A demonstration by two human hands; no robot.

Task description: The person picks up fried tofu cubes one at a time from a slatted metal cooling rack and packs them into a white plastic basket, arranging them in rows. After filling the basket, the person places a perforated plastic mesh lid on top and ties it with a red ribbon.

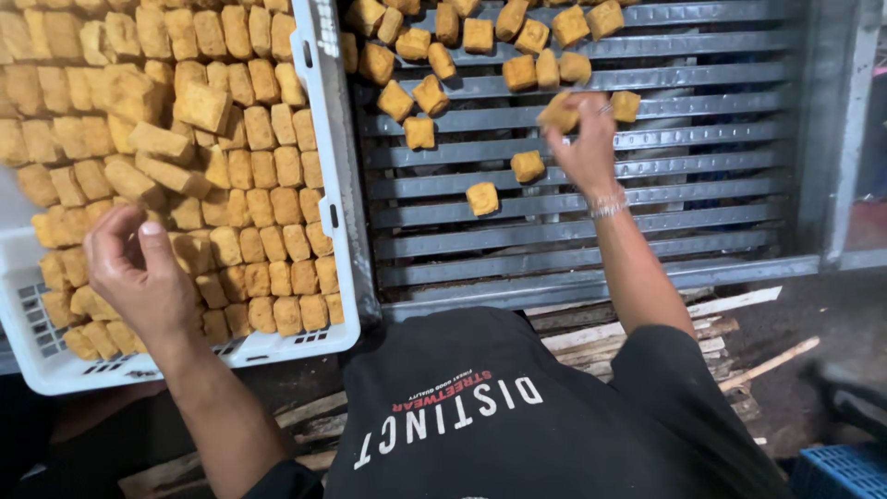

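A grey slatted metal rack is being cleared under the right hand; only about two dozen fried tofu cubes are being left on it, mostly beyond the fingers, and the near slats are bare. A white plastic crate, already nearly filled with packed rows, is being steadied beneath the left hand, whose fingers are curled loosely on nothing. One tofu cube is being pinched by the right. Wooden slats are lying on dark ground behind the wrists.

Light fell brightly from above on the upper half. The lower edge lay dim, and the right hand was motion-blurred.
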